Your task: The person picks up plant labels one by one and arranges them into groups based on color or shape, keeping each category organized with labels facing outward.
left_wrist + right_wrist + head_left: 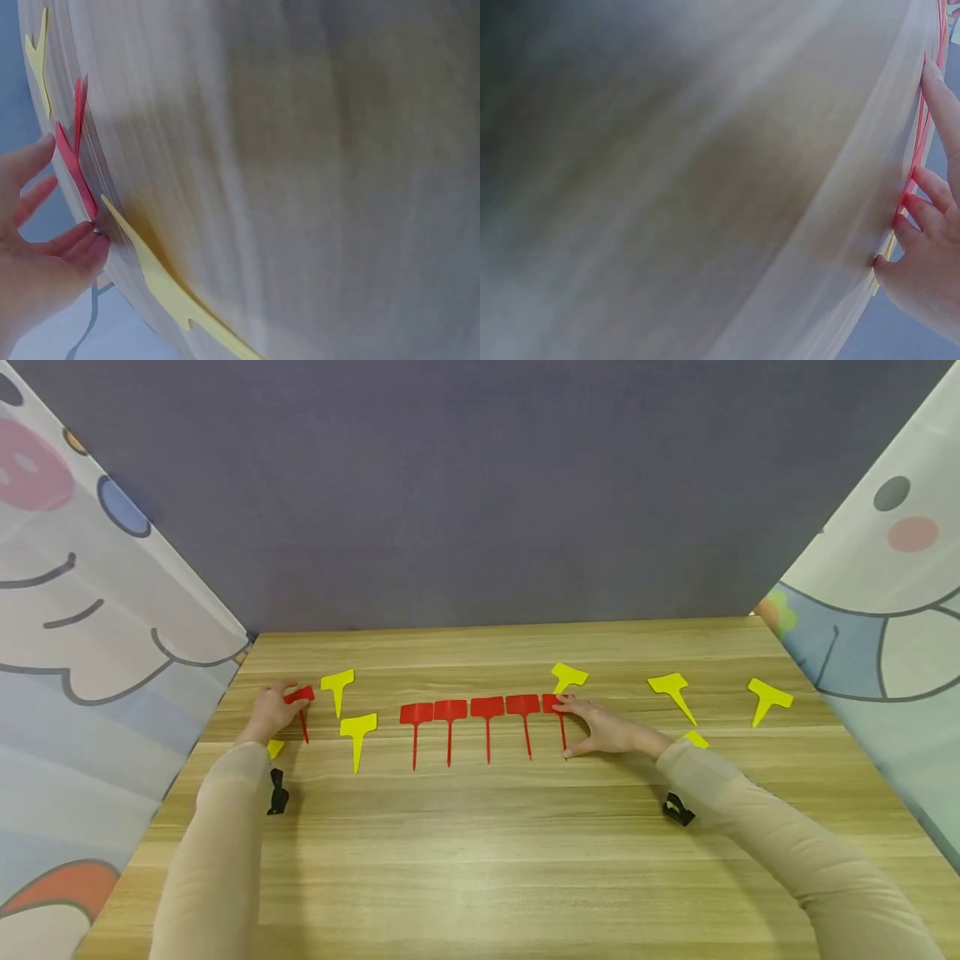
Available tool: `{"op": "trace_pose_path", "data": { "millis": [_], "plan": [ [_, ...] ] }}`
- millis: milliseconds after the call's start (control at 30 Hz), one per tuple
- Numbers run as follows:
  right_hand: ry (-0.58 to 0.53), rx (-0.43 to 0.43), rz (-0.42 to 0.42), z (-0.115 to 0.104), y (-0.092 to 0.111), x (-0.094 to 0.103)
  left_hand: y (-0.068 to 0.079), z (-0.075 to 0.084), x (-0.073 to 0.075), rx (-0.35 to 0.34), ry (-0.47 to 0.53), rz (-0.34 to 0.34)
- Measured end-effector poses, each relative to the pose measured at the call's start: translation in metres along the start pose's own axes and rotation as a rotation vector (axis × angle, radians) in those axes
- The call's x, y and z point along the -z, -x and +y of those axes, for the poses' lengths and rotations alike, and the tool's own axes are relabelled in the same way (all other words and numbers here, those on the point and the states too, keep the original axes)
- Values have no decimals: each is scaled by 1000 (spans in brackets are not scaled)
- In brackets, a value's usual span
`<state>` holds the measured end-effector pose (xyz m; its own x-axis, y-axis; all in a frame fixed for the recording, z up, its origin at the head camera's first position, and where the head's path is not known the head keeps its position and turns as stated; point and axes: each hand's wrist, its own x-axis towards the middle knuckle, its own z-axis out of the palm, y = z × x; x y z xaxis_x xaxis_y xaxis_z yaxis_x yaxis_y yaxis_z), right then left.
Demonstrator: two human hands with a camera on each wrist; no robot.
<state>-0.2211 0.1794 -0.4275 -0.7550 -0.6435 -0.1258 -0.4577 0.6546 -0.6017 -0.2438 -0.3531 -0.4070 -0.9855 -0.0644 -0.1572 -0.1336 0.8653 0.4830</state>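
My left hand [272, 712] holds the flat head of a red T-shaped plant label [300, 695] at the table's left, thumb at one end and fingers at the other in the left wrist view. Two yellow plant labels [337, 692] [358, 739] lie just right of it. In the middle, several red plant labels [487, 708] form a row, heads away from me and stems toward me. At the row's right end my right hand [611, 729] touches the last red label [553, 703], fingertips on its head and thumb by the stem's tip.
Beyond the row's right end lies a yellow label [568, 677]. Two more yellow labels [672, 693] [769, 700] lie farther right; others show partly beside the sleeves. Small black pieces [277, 793] [678, 810] appear near both forearms. A grey panel [487, 493] rises behind the wooden table [465, 877].
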Motion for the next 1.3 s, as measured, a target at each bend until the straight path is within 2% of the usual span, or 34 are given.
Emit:
{"op": "trace_pose_path", "data": {
  "millis": [333, 533, 800, 967, 1300],
  "plan": [
    [-2, -6, 2, -2, 0, 0, -2, 0, 5, 41, -31, 12],
    [2, -2, 1, -1, 0, 0, -4, -4, 6, 83, -25, 8],
    [-9, -6, 3, 0, -1, -1, -3, -1, 7, 147, 1, -6],
    [-4, -3, 0, 0, -1, -1, -2, 3, 4, 172, -33, 28],
    [-12, 1, 4, 2, -1, -2, -4, 2, -1, 188, -21, 57]
  ]
}}
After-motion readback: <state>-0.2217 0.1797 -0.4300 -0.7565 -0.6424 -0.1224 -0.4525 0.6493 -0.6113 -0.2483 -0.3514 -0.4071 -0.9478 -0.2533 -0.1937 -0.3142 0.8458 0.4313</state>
